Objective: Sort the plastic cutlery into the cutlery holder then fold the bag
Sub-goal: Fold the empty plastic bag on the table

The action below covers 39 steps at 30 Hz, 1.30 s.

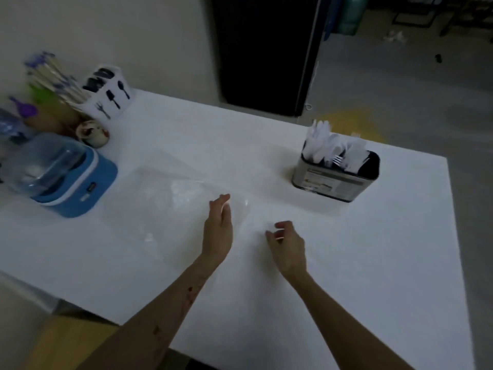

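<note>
I see my left hand (pixel 218 225) spread open on the clear bag (pixel 170 204), right hand (pixel 286 244) loosely curled, empty, on the counter (pixel 373 263)

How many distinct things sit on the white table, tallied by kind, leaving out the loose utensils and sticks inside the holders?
Cutlery holders: 2, the metal holder with white plastic cutlery, and the white printed holder
Clear plastic bags: 1, the bag
Blue-based appliances with a clear lid: 1
Small cups: 1
Total: 5; the blurred clutter at far left is uncounted.

Break-room or pantry corner: white table (pixel 293 303), cutlery holders (pixel 336 174), cups, bare floor.
</note>
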Motion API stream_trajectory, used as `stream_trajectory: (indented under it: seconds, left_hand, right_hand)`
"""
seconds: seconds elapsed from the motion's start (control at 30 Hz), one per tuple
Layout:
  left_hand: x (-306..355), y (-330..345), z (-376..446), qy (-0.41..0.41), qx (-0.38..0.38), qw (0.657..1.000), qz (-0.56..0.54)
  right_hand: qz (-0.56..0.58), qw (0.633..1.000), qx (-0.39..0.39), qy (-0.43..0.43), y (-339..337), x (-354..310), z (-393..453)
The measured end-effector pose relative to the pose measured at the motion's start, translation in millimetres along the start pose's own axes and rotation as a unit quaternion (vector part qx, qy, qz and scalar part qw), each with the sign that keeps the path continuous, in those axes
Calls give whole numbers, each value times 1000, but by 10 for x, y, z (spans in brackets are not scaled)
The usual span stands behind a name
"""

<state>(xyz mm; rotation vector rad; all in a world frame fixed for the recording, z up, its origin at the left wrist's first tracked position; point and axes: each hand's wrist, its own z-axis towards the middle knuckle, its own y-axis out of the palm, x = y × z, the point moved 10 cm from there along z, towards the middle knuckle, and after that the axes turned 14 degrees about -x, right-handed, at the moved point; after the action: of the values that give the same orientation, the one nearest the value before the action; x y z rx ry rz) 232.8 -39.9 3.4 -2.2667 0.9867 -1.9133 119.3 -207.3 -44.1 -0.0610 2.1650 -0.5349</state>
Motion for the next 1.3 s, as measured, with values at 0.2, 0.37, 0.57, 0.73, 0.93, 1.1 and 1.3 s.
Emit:
stream_trajectory:
  seconds: [0.2,0.37,0.57,0.73,0.93,1.1,1.3]
  left_hand:
    - [-841,-1137,187,-98,-52,905,410]
    - [-1230,-1036,72,-124,-288,845,433]
    - [-1157,-549,-219,24,-338,803,490]
    - [-828,-334,-268,159,-255,760,576]
    - [-1278,-146,-205,62,-346,769,534]
    - [-992,-831,-30,28,-142,987,67]
    - [-1323,-1375,14,-135,-28,985,105]
  right_hand:
    - [79,985,-18,155,1257,-132,25]
    - [121,978,3,169,1414,-100,29]
    - [125,974,106,155,917,9,-242]
    - [109,959,194,174,167,379,-605]
    - [118,982,150,-14,-38,-441,-707]
    - [-46,994,21,-95,1096,-1019,-294]
    - [-255,955,-134,-71,2099,-803,11]
